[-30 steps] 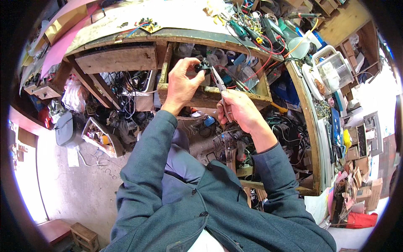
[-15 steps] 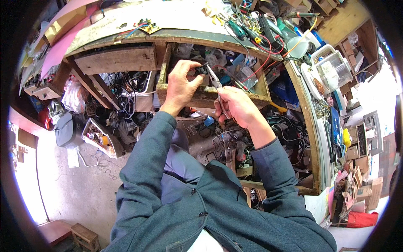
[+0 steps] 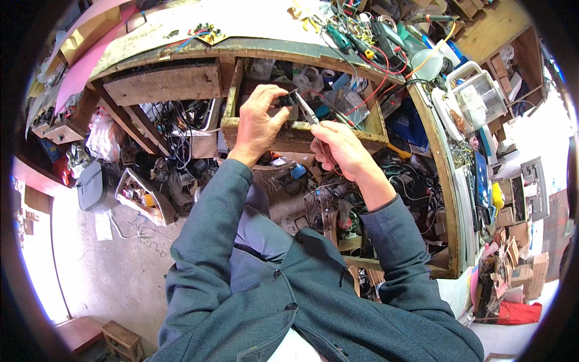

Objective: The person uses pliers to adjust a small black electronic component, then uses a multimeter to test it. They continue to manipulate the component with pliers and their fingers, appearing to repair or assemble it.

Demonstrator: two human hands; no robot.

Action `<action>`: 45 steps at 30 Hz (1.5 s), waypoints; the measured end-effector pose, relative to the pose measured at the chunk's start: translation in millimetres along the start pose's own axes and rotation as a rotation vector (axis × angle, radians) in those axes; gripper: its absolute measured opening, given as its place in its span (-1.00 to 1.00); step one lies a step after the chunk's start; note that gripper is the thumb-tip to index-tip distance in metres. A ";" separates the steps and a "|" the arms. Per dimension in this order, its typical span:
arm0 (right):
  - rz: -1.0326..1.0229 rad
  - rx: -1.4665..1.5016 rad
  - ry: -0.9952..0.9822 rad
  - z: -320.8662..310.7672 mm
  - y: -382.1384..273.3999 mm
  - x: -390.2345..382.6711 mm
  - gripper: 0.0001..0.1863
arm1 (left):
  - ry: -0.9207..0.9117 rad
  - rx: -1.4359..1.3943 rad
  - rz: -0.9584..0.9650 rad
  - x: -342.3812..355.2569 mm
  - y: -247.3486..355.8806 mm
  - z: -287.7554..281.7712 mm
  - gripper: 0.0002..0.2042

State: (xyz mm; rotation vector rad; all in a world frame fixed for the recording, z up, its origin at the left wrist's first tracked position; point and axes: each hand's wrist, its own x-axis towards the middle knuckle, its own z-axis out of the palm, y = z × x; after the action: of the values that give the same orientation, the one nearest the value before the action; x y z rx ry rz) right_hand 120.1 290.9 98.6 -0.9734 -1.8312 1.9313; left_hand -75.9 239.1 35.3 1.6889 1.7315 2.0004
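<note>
Our left hand (image 3: 259,125) pinches the small dark part (image 3: 291,99) above the open drawer (image 3: 289,139), right hand (image 3: 342,148) grips the pliers (image 3: 306,110), tips at its right side, contact unclear, so we want the pinch firm, tips square and squeeze light to avoid slipping.

Wooden bench (image 3: 247,46), one drawer (image 3: 289,139) pulled out, packed with loose odds and ends. Bench top: small cluster of coloured wires (image 3: 206,33) toward the left; green-handled tool (image 3: 339,38) among tangled leads toward the right, pale bowl (image 3: 428,64) near it, clear plastic box (image 3: 480,101) beyond. Floor, left: dark grey bin (image 3: 93,188) beside a white box (image 3: 163,208) of bits. Low wooden stool (image 3: 122,338), lower left. Red bag (image 3: 520,313) below cardboard boxes (image 3: 538,273), far right.
</note>
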 end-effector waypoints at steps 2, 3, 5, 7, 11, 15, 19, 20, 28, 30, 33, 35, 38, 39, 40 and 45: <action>0.033 -0.014 0.021 5.0 -2.9 0.2 -0.71 | 0.020 0.018 0.037 -0.2 -1.5 0.5 -0.74; 0.050 -0.020 0.032 7.2 -3.6 0.2 -0.71 | 0.025 0.026 0.049 -0.1 -1.7 0.5 -0.74; 0.049 -0.016 0.034 9.4 -1.7 0.2 -0.71 | 0.034 0.041 0.073 0.8 -0.8 -0.4 -0.74; 0.057 -0.026 0.044 13.7 -2.3 -1.7 -0.71 | 0.019 0.019 0.044 0.5 0.7 -2.0 -0.73; -0.015 -0.093 0.073 17.0 5.7 -1.6 -0.74 | 0.028 0.026 0.062 0.6 -0.1 -1.6 -0.73; -0.035 -0.109 0.077 16.5 12.2 -1.2 -0.74 | 0.014 0.022 0.053 0.6 3.5 -2.6 -0.75; -0.011 -0.125 0.095 19.1 9.0 -5.8 -0.75 | -0.007 -0.019 -0.001 0.1 2.0 -2.6 -0.75; 0.004 -0.122 0.089 18.6 5.6 -7.3 -0.76 | -0.009 0.002 0.024 0.3 1.7 -2.6 -0.75; 0.076 0.017 -0.004 7.0 -3.5 -5.1 -0.74 | 0.006 0.000 0.052 1.8 -1.0 -0.2 -0.74; 0.055 0.006 0.001 5.3 3.2 -3.1 -0.74 | -0.011 0.034 0.061 -0.1 1.2 -2.3 -0.73; 0.085 0.035 -0.009 8.0 1.1 -3.5 -0.75 | 0.008 0.049 0.079 1.2 -1.3 -4.4 -0.72; 0.102 0.020 0.018 10.1 -3.6 -8.9 -0.75 | -0.011 0.030 0.063 0.2 -0.3 -3.9 -0.72; 0.121 0.118 -0.055 7.6 1.6 -5.0 -0.75 | -0.017 0.032 0.048 0.9 -0.5 -5.2 -0.71; 0.125 0.147 -0.067 7.2 0.7 -4.9 -0.74 | -0.012 0.032 0.048 1.5 -0.2 -5.2 -0.70; 0.126 0.153 -0.054 5.1 1.3 -6.3 -0.74 | -0.006 0.033 0.047 1.8 0.2 -4.8 -0.70; 0.056 0.208 -0.015 9.1 2.1 -4.7 -0.73 | 0.047 -0.164 -0.146 5.4 1.6 -0.4 -0.44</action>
State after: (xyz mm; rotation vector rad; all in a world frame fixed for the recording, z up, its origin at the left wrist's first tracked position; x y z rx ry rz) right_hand 118.0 280.7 97.4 -0.9540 -1.5869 2.1167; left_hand -77.4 241.4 40.1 1.4350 1.6016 2.0679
